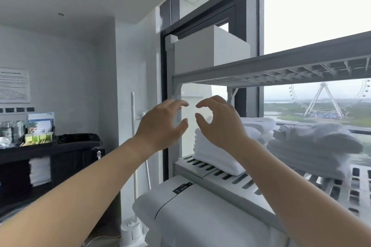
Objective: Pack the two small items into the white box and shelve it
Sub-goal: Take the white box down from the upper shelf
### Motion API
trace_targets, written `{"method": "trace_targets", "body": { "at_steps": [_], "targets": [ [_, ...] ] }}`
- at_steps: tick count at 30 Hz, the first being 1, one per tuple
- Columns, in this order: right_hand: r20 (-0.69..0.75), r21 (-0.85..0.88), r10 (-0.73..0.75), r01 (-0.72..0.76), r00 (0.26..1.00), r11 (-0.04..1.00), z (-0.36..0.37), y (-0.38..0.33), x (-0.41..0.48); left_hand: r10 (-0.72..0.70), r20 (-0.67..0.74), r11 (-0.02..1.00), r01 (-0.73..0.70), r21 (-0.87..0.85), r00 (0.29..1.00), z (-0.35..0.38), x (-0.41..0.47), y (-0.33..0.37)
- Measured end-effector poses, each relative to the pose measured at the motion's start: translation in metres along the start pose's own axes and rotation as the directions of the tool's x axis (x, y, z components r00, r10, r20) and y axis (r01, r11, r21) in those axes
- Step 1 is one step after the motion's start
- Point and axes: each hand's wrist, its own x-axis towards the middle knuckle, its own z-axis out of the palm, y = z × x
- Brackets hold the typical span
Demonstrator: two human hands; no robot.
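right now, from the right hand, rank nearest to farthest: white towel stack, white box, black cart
1. White towel stack: just below the right hand, on the lower shelf.
2. White box: above, on the upper shelf.
3. Black cart: far left, by the wall.

Wall notice: I see a white printed sheet point(14, 85) on the grey wall at nine o'clock, its heading and lines too blurred to read.
Black label: a small black rectangular tag point(183, 187) on the white padded bundle point(200, 216) at six o'clock carries pale marks I cannot make out.
Blue-and-white cards: upright printed cards point(41, 122) on the black cart point(50, 147) at eight o'clock, wording illegible.
Green packets: small yellow-green sachets point(38, 138) on that cart, print unreadable.
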Motion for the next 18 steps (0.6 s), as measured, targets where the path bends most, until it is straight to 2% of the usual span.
{"method": "trace_targets", "body": {
  "at_steps": [11, 18],
  "targets": [
    [-0.111, 0.004, -0.14, 0.141, 0.984, 0.99, 0.033, 0.031, 0.095, 0.078, -0.157, 0.997, -0.075, 0.019, 0.985, 0.035, 0.096, -0.047],
    [-0.232, -0.169, -0.126, 0.088, 0.965, 0.982, 0.048, 0.054, 0.134, 0.135, -0.168, 0.99, -0.14, -0.021, 0.977, 0.048, 0.153, -0.083]
  ]
}}
